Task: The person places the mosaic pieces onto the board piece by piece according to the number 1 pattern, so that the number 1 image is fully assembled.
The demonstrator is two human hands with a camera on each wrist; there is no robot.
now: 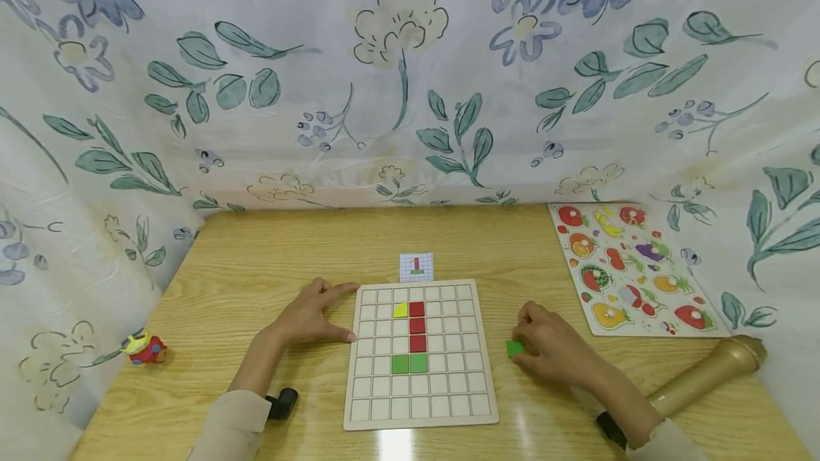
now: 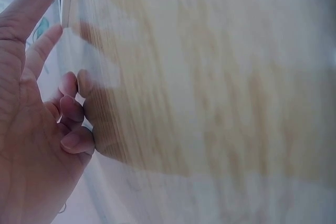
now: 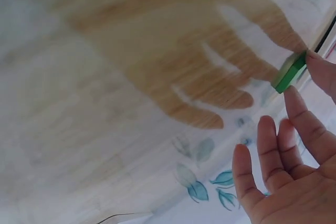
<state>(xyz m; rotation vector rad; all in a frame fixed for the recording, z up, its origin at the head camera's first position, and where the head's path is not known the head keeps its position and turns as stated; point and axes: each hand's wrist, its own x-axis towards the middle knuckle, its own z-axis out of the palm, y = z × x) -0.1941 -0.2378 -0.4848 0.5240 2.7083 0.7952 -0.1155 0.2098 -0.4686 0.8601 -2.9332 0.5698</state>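
Observation:
A wooden grid board (image 1: pixel 451 404) lies mid-table, bearing one yellow piece (image 1: pixel 400 311) with a curved edge, a column of three red tiles (image 1: pixel 417 326) and two green tiles (image 1: pixel 400 364) below. My left hand (image 1: pixel 307 317) touches the board's left side: the index fingertip is at the upper corner, the thumb tip lower down. In the left wrist view, the other fingers are bent beside the board's edge (image 2: pixel 68 3). Right of the board, my right hand (image 1: pixel 552 348) pinches a loose green square tile (image 3: pixel 290 73) between thumb and index finger, at the tabletop.
Behind the board lies a small pattern card (image 1: pixel 416 267) with a coloured grid. A fruit puzzle board (image 1: pixel 631 269) is at the back right, with a gold microphone (image 1: pixel 705 368) before it. At the left stands a small red and yellow toy (image 1: pixel 146 348). Floral cloth (image 1: pixel 410 91) surrounds the table.

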